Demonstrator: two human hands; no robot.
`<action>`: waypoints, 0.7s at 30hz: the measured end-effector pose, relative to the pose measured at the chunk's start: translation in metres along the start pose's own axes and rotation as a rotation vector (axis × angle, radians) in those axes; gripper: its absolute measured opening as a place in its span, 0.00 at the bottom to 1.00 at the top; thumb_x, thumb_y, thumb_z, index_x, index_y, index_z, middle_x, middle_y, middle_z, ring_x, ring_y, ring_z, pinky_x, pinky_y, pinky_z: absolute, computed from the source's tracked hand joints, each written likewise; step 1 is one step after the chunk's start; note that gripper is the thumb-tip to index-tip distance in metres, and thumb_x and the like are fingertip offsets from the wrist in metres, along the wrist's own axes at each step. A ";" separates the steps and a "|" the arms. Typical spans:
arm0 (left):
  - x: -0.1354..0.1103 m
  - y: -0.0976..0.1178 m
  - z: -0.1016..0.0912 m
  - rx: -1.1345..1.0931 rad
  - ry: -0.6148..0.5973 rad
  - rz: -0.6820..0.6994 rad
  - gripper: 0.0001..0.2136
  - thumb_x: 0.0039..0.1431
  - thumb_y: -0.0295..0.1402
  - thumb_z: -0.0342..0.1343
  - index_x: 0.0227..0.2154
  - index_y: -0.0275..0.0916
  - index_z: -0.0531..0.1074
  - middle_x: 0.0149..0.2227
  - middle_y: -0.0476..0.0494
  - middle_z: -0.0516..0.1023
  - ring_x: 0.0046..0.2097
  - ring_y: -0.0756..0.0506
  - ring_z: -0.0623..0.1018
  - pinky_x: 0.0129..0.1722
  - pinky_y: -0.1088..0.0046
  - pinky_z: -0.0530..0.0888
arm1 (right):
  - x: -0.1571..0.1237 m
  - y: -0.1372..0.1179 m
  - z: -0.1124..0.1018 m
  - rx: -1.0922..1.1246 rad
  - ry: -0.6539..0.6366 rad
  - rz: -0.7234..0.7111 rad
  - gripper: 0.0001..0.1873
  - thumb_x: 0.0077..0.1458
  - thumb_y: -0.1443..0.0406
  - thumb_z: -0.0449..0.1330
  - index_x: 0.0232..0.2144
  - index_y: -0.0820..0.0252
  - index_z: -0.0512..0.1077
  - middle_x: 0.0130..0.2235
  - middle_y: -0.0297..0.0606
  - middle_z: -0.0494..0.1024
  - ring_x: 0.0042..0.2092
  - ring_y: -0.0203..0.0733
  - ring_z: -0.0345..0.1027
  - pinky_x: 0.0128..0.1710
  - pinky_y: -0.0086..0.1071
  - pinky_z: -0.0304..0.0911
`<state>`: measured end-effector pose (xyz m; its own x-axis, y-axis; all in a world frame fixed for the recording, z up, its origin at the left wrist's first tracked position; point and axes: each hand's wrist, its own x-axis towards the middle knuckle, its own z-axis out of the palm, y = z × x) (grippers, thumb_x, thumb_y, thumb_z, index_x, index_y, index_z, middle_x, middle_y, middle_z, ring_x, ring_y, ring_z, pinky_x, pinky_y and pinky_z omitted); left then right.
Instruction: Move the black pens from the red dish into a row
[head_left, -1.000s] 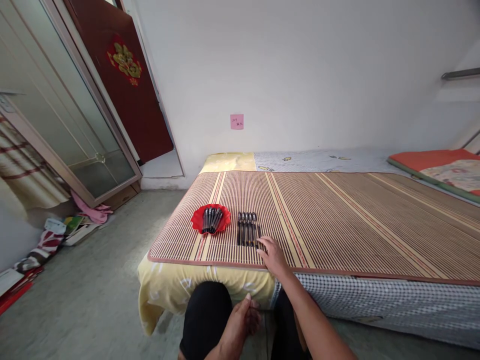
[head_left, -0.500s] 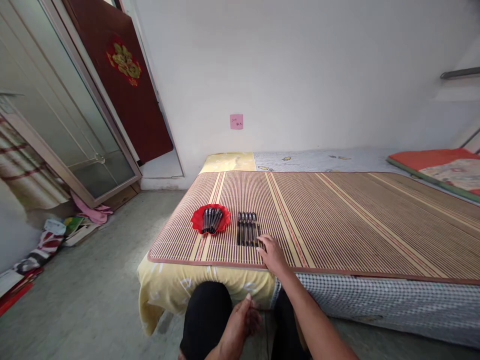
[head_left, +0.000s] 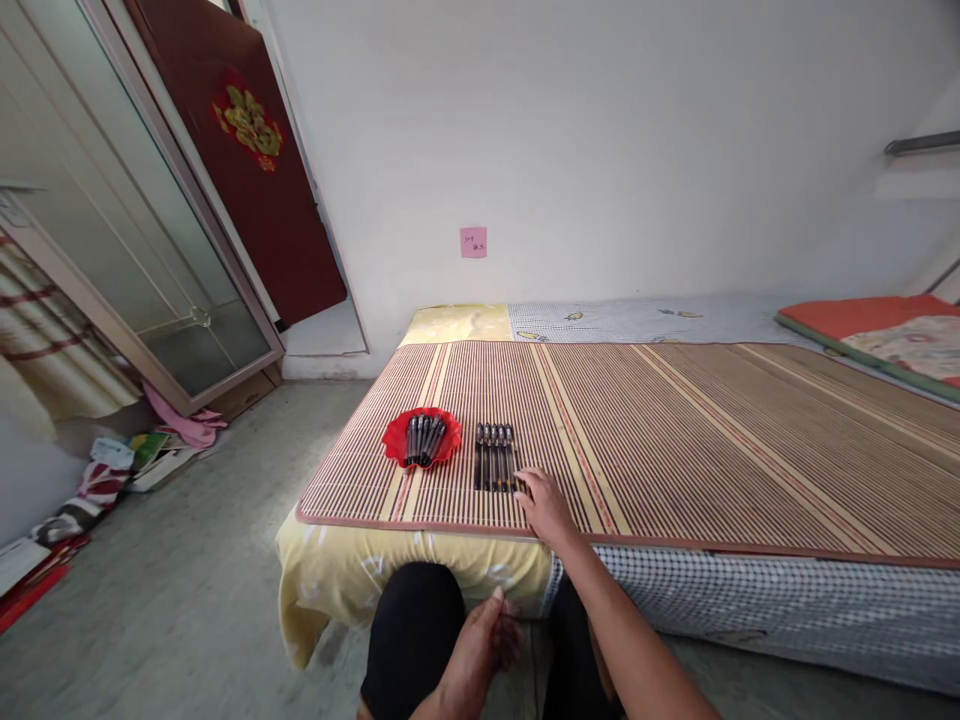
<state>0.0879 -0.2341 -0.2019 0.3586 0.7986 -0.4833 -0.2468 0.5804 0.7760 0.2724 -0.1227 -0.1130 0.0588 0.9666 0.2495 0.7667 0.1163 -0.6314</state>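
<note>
Several black pens (head_left: 494, 458) lie side by side in a straight row on the striped mat, their ends lined up. At the right end of the row is my right hand (head_left: 545, 508), fingers bent and slightly apart, fingertips at the lower end of the last pen. Whether they touch that pen I cannot tell. Left of the row stands a red scalloped dish (head_left: 393, 440) with more black pens (head_left: 424, 440) bunched in it. My left hand (head_left: 480, 640) rests low between my knees, away from the pens, its fingers curled in and thumb up; nothing shows in it.
The striped mat (head_left: 675, 440) covers a bed with yellow and checked cloth hanging over its front edge. A folded orange quilt (head_left: 847, 315) lies at the far right. A pink note (head_left: 473, 242) is on the wall. Floor and a glazed door (head_left: 202, 330) are at left.
Almost nothing differs. My right hand stays at the right end of the pen row, and my left hand stays between my knees.
</note>
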 end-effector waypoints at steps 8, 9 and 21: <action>-0.001 0.002 0.002 -0.007 0.018 -0.015 0.38 0.35 0.69 0.62 0.31 0.33 0.74 0.21 0.45 0.76 0.18 0.50 0.70 0.17 0.76 0.55 | 0.000 0.003 -0.003 0.060 -0.055 0.031 0.26 0.58 0.68 0.56 0.59 0.57 0.70 0.60 0.45 0.71 0.62 0.52 0.63 0.64 0.49 0.59; -0.001 0.002 0.002 -0.006 0.017 -0.018 0.38 0.35 0.69 0.62 0.31 0.33 0.74 0.21 0.45 0.76 0.18 0.50 0.70 0.18 0.76 0.55 | 0.000 0.004 -0.004 0.080 -0.069 0.044 0.28 0.57 0.70 0.56 0.60 0.57 0.69 0.61 0.45 0.70 0.62 0.51 0.64 0.64 0.48 0.60; 0.002 -0.004 -0.001 0.011 0.013 -0.010 0.37 0.38 0.69 0.61 0.31 0.34 0.74 0.22 0.44 0.78 0.18 0.50 0.71 0.18 0.75 0.56 | 0.003 0.008 -0.008 0.077 -0.092 0.050 0.30 0.56 0.72 0.54 0.61 0.56 0.68 0.56 0.45 0.75 0.57 0.47 0.69 0.57 0.42 0.65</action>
<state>0.0885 -0.2343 -0.2068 0.3489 0.7950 -0.4963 -0.2335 0.5866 0.7755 0.2841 -0.1209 -0.1117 0.0340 0.9881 0.1500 0.7128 0.0812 -0.6967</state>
